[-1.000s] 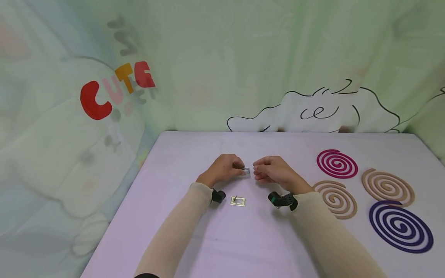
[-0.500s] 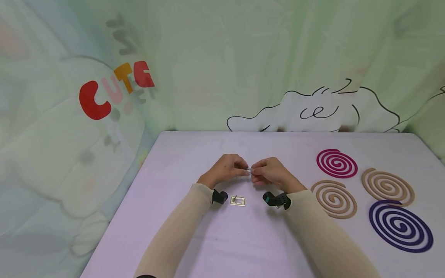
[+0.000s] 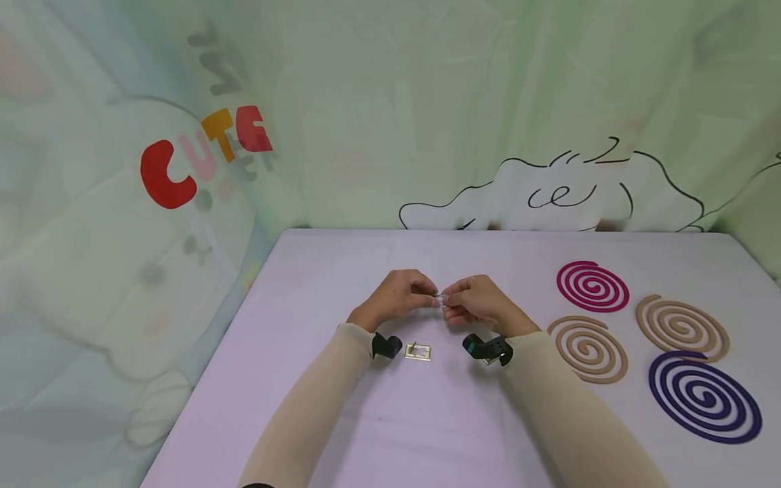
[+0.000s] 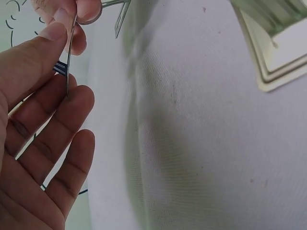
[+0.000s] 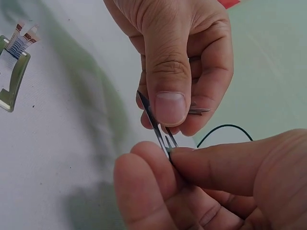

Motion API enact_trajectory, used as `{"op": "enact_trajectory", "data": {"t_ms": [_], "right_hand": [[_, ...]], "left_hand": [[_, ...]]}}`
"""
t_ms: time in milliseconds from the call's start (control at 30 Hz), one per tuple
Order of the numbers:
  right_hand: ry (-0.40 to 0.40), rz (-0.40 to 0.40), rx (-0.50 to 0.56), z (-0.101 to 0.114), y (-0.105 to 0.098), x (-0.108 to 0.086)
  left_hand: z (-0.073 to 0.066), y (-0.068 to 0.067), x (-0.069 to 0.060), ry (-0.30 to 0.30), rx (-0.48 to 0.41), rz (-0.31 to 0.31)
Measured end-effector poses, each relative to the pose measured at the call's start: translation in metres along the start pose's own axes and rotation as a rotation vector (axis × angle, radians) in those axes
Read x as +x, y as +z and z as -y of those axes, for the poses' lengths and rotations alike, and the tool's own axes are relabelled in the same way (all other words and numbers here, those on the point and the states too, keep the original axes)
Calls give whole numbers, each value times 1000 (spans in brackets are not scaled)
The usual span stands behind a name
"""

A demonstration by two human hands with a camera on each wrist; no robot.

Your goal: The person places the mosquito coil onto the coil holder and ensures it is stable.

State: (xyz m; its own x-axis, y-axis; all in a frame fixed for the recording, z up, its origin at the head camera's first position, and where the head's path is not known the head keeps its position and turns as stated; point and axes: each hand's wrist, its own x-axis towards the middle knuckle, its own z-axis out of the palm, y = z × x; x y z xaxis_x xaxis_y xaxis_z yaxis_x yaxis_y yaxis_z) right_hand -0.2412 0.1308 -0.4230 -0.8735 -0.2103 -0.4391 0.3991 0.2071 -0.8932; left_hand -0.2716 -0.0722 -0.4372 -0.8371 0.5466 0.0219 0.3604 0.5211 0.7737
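Between both hands, in the middle of the table, is a small thin silver metal buckle with slim prongs. My left hand pinches it between thumb and fingers from the left; its other fingers are spread in the left wrist view. My right hand pinches the metal from the right with thumb and forefinger. Fingers hide much of the metal, so I cannot tell whether it is one piece or two. Nearer the body lies a gold rectangular buckle with a raised tongue.
At right lie a magenta spiral mat, two tan spiral mats and a dark blue spiral mat. Another small metal piece shows partly below the right wrist. A printed curtain hangs behind the white table.
My right hand has moved left to meet the left hand and now pinches the silver metal too. The left hand has hardly moved. The gold buckle lies where it was.
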Motion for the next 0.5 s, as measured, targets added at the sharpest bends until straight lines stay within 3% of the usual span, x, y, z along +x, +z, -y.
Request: {"op": "enact_trajectory", "data": {"t_ms": [500], "right_hand": [[8,-20,-14,3,-1,-1]], "left_hand": [[3,0,-2,20,-82,-41]]}}
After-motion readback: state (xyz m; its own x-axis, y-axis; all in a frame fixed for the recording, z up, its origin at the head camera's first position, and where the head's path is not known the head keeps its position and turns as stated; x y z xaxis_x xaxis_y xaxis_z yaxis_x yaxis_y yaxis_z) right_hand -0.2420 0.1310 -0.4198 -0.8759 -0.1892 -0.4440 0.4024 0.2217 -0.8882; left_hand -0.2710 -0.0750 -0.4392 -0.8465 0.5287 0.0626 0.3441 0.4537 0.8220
